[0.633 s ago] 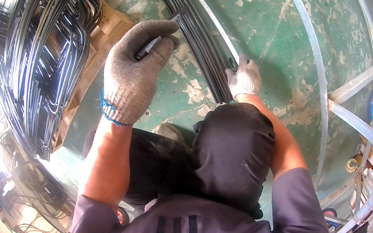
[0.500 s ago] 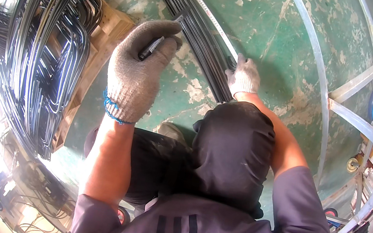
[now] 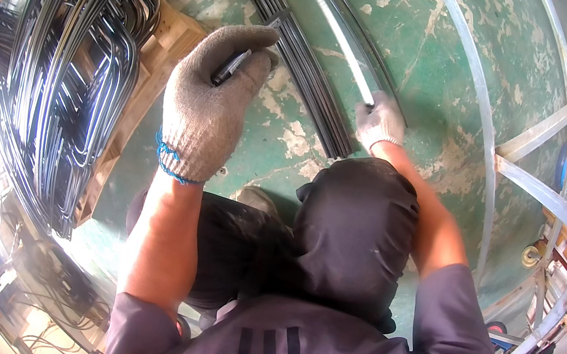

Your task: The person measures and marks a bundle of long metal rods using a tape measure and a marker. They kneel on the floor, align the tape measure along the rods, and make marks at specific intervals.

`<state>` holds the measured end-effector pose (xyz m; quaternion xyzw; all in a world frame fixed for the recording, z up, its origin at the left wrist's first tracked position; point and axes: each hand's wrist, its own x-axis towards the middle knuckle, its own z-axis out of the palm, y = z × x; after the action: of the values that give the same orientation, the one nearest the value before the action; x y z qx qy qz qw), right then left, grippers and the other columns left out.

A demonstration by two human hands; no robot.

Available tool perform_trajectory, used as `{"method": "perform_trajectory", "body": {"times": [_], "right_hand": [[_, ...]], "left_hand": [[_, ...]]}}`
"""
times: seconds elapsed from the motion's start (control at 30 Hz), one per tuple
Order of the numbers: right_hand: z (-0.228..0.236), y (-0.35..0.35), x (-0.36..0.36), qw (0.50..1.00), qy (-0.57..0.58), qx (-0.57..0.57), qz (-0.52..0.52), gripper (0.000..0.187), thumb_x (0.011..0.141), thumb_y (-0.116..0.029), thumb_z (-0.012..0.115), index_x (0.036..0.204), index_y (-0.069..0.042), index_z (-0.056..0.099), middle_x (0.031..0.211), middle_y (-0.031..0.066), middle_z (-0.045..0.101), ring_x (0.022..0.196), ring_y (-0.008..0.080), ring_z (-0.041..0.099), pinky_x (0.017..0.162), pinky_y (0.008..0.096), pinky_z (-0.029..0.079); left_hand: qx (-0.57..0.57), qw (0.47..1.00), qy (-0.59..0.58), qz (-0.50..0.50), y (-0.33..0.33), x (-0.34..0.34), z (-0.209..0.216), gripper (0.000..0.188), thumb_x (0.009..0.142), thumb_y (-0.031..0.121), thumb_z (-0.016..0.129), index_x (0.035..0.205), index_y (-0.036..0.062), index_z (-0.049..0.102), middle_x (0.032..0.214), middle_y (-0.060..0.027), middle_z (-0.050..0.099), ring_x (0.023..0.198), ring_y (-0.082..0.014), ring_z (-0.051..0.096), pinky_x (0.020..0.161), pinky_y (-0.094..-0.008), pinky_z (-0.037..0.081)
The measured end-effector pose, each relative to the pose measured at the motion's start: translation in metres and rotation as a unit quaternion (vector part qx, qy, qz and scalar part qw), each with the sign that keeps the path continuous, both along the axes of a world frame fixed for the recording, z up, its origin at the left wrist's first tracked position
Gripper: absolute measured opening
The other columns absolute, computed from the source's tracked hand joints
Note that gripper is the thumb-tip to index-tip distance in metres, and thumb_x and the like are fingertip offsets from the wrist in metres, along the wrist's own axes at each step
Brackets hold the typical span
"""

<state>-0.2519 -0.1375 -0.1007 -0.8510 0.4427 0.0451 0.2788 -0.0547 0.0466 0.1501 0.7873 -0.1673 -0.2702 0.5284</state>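
The dark-clad knee (image 3: 355,229) stands between the forearms (image 3: 165,247). The gloved left hand (image 3: 213,99) is closed around a marker (image 3: 232,67). The gloved right hand (image 3: 382,122) grips the end of a narrow white tape (image 3: 347,48), running between bundled black rods (image 3: 303,61) and loose dark rods (image 3: 363,28). Bent tubes (image 3: 83,34) on a pallet (image 3: 176,34) stand left; a metal frame (image 3: 552,192), right. The tape's markings are blurred, its far end cut off; the right fingertips are hidden.

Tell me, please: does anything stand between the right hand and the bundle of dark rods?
Nothing visible does: only a strip of green floor separates the right hand from the bundle of dark rods.
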Motion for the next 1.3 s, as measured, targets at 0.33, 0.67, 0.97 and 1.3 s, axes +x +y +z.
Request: {"method": "perform_trajectory", "body": {"times": [0.33, 0.67, 0.97, 1.3], "right_hand": [[-0.049, 0.022, -0.032, 0.992, -0.113, 0.031, 0.050, 0.023, 0.093, -0.023, 0.077, 0.107, -0.005, 0.076, 0.094, 0.0259, 0.073, 0.092, 0.0499, 0.072, 0.081, 0.0594, 0.057], [-0.040, 0.019, -0.007, 0.989, -0.136, -0.018, 0.062, 0.024, 0.095, -0.024, 0.075, 0.111, -0.006, 0.074, 0.103, 0.0247, 0.072, 0.101, 0.0484, 0.071, 0.090, 0.0580, 0.057], [-0.057, 0.020, -0.011, 0.994, -0.097, 0.003, 0.058, 0.025, 0.095, -0.024, 0.074, 0.114, -0.008, 0.074, 0.107, 0.0250, 0.074, 0.101, 0.0490, 0.072, 0.090, 0.0587, 0.057], [-0.034, 0.033, 0.006, 0.997, -0.063, 0.033, 0.043, 0.032, 0.094, -0.028, 0.075, 0.118, -0.008, 0.071, 0.115, 0.0202, 0.075, 0.115, 0.0424, 0.071, 0.099, 0.0537, 0.058]], "left_hand": [[-0.022, 0.999, -0.028, -0.018, 0.008, 0.007, -0.012, 0.027, 0.103, -0.004, 0.072, 0.129, 0.0006, 0.077, 0.117, -0.0064, 0.078, 0.111, -0.0164, 0.075, 0.102, -0.0313, 0.059], [-0.012, 1.000, -0.003, -0.013, 0.006, 0.000, -0.007, 0.023, 0.106, 0.008, 0.073, 0.128, 0.0040, 0.078, 0.116, -0.0060, 0.082, 0.113, -0.0126, 0.074, 0.102, -0.0317, 0.057], [0.019, 0.999, -0.033, -0.031, -0.004, -0.006, -0.035, 0.024, 0.102, 0.010, 0.075, 0.125, 0.0036, 0.080, 0.116, -0.0133, 0.082, 0.112, -0.0153, 0.076, 0.103, -0.0336, 0.058], [0.110, 0.991, -0.009, -0.080, -0.010, -0.025, -0.120, 0.026, 0.101, 0.018, 0.071, 0.123, 0.0080, 0.081, 0.108, -0.0157, 0.083, 0.101, -0.0251, 0.080, 0.093, -0.0368, 0.060]]}}
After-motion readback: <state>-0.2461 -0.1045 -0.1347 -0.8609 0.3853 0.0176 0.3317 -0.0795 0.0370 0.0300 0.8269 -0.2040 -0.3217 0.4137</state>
